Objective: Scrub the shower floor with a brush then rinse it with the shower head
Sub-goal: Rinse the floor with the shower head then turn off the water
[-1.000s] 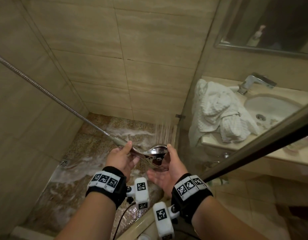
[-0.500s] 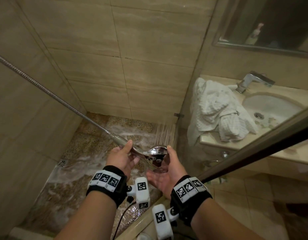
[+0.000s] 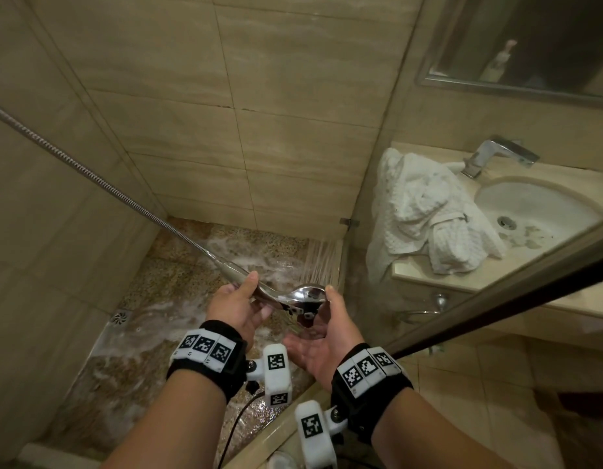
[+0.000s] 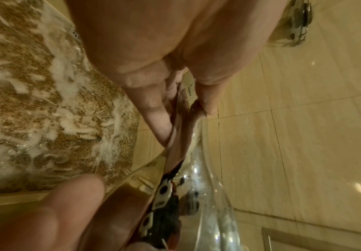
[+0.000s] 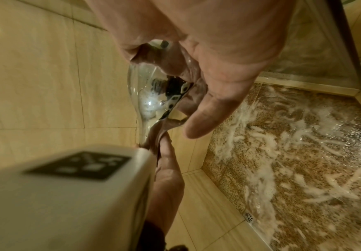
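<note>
Above the wet shower floor [image 3: 151,286], you hold the shiny shower head [image 3: 308,292] w/ both hands. Its face points away from you and water sprays toward the far wall at 12 o'clock. Your left hand [image 3: 237,304] grips the handle, thumb on top, fingers curled under. Your right hand [image 3: 322,336] is at 3 o'clock of the head, palm up, thumb on the rim; fingers look loose and pretty straight, not wrapped round it. The metal hose [image 3: 90,176] runs off to 10 o'clock. White foam lies on the speckled floor, & the drain [image 3: 119,318] sits at 9 o'clock by the wall. Past the glass at 2 o'clock are a white towel [image 3: 428,214], a sink [image 3: 530,208] & a tap [image 3: 496,154].
</note>
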### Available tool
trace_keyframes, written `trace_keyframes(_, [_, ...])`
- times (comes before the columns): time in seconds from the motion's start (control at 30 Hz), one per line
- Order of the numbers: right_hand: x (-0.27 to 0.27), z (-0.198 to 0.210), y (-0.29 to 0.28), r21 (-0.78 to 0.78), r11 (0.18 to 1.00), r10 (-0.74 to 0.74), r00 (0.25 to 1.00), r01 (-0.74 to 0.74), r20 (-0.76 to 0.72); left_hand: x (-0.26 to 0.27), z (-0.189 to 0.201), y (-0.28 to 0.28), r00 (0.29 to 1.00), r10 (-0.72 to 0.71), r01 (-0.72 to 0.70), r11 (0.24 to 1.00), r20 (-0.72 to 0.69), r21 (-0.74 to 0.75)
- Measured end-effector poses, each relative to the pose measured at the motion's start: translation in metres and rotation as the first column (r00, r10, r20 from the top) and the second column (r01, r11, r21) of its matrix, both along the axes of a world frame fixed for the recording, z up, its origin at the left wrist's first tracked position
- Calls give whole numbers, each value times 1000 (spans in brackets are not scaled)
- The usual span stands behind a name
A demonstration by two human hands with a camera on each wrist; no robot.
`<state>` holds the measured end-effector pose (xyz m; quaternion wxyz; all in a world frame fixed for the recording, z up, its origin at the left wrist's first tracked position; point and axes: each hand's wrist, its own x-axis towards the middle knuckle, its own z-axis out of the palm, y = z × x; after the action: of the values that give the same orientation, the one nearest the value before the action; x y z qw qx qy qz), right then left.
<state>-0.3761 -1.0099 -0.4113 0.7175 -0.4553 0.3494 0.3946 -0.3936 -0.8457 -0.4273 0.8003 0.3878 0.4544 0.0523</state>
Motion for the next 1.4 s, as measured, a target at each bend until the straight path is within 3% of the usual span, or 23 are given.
trace_keyframes(0.43, [-2, -1, 1, -15, 998, 58, 998, -58, -17, 1, 8, 7, 998, -52, 50, 996, -29, -69])
trace_keyframes(0.63, [8, 16, 2, -356, 924, 235, 943, -142, 234, 10, 24, 16, 999, -33, 34, 990, 8, -137])
trace_keyframes(0.7, [10, 21, 1, -478, 866, 345, 865, -145, 364, 14, 30, 19, 1000, -13, 16, 987, 20, -158])
trace_keyframes(0.73, [11, 25, -1, -560, 814, 440, 790, -151, 426, 16, 32, 20, 1000, -4, 6, 986, 18, -167])
trace_keyframes(0.83, [14, 40, -6, -736, 671, 676, 483, -91, 557, 20, 41, 23, 999, 13, -6, 976, 32, -216])
trace_keyframes(0.9, [19, 49, -5, -825, 562, 798, 298, -55, 524, 23, 48, 22, 999, 16, -3, 971, 52, -240])
trace_keyframes(0.97, [27, 58, -1, -900, 435, 889, 173, -25, 425, 25, 55, 21, 997, 21, -2, 968, 73, -249])
trace_keyframes(1.27, [56, 89, 23, -978, 14, 986, -166, 207, -21, 33, 76, 29, 986, 56, -5, 949, 155, -314])
trace_keyframes(1.4, [61, 100, 33, -951, -47, 968, -223, 305, -120, 33, 87, 35, 977, 77, -6, 942, 201, -335])
